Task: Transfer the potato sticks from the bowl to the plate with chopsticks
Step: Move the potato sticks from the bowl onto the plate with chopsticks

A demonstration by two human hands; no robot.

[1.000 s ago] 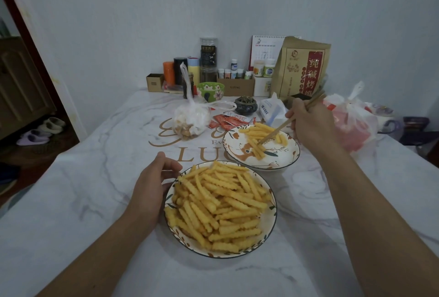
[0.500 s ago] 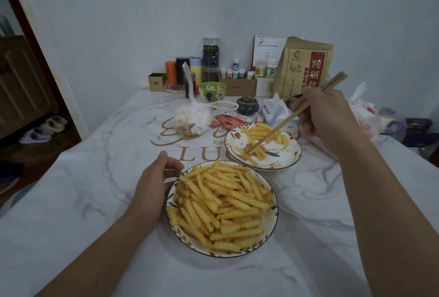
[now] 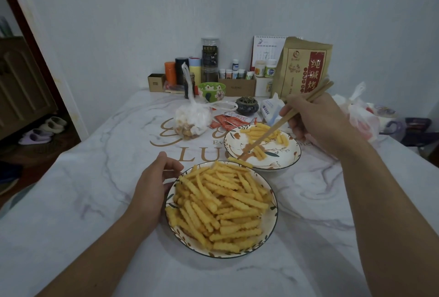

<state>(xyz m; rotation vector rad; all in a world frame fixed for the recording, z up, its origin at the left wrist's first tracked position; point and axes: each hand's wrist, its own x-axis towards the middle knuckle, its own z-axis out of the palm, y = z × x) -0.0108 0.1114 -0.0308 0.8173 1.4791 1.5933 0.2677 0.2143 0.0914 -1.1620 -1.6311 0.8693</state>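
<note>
On the white marble-patterned bench (image 3: 78,197), the round white floral-rimmed bowl (image 3: 269,221) heaped with crinkle-cut yellow potato sticks (image 3: 221,206) sat near the bench's front edge, with the smaller round white flower-painted plate (image 3: 283,157) touching its far rim and carrying a few sticks toward its far side. The left hand (image 3: 152,187) rested on the bench against the bowl's left rim, its grip loose and holding nothing. The right hand (image 3: 316,123) had its grip clamped on a pair of tan wooden chopsticks (image 3: 280,123), whose tips were together at a single potato stick (image 3: 240,162) lying across the plate's near rim.
</note>
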